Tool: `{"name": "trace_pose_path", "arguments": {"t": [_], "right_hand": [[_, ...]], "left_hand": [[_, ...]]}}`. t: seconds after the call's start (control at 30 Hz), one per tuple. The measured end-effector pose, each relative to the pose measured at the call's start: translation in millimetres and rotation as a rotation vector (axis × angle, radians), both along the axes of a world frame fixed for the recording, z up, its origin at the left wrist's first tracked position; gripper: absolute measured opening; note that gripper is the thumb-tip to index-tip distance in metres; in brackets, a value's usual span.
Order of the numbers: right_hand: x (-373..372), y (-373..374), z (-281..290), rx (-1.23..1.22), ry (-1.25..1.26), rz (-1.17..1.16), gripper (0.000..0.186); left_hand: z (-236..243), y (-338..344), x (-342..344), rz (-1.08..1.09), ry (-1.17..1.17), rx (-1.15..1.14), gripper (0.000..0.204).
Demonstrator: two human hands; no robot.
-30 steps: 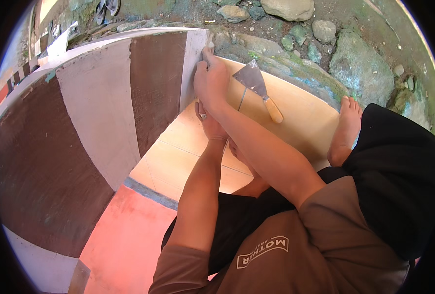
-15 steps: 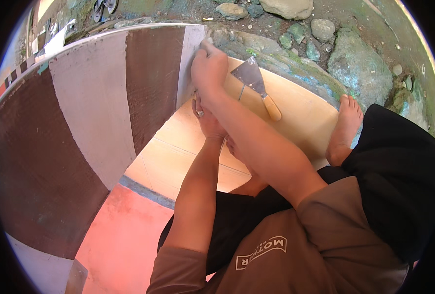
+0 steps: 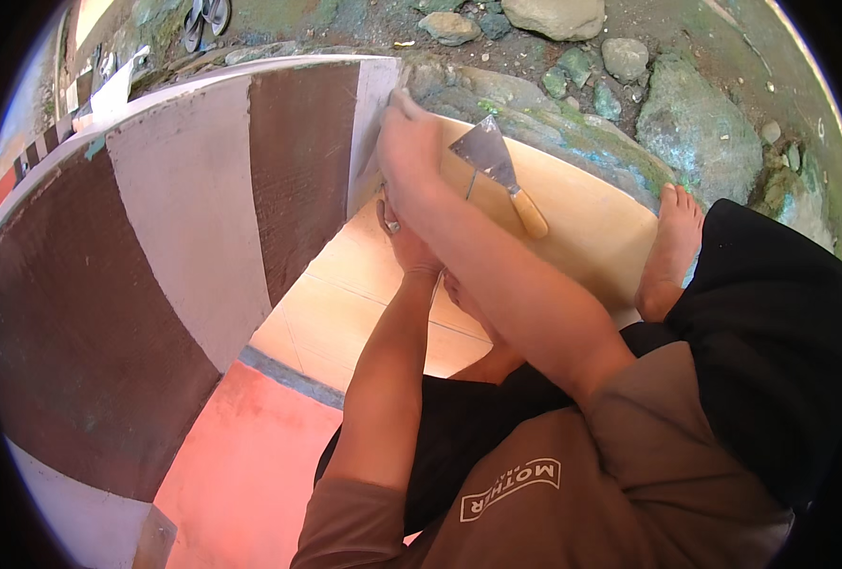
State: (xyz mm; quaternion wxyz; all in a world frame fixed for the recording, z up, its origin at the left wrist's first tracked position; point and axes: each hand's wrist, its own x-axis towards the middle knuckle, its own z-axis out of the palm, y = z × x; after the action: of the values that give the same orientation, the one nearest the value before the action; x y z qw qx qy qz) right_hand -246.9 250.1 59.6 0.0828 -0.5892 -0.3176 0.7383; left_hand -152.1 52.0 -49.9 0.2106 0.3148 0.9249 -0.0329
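Here, pale wall edge (image 3: pixel 371 133) under right hand (image 3: pixel 409 152), brown-and-grey striped.

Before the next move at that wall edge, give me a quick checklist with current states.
1. Right hand on the pale end strip of the striped wall: ok, it presses there.
2. Left hand placed: ok, low beside the wall's end, just under the right forearm.
3. Grip contents: cannot tell for either hand; fingers hide anything held.
4. Putty knife within reach: ok, it lies free on the cream floor tile, just right of the right hand.
5. Bare foot clear of the knife: ok, apart.
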Motion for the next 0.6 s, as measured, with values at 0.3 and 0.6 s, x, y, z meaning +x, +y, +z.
{"name": "trace_pose_path", "arguments": {"t": [0.3, 0.6], "right_hand": [[7.2, -5.4, 17.6, -0.162, 0.038, -0.019, 0.047], [6.8, -25.9, -37.5, 0.035, 0.076, -0.191, 0.047]], "left_hand": [[19.3, -1.4, -2.5, -0.134, 0.156, -0.150, 0.081], [18.3, 16.6, 1.0, -0.081, 0.082, -0.028, 0.090]]}}
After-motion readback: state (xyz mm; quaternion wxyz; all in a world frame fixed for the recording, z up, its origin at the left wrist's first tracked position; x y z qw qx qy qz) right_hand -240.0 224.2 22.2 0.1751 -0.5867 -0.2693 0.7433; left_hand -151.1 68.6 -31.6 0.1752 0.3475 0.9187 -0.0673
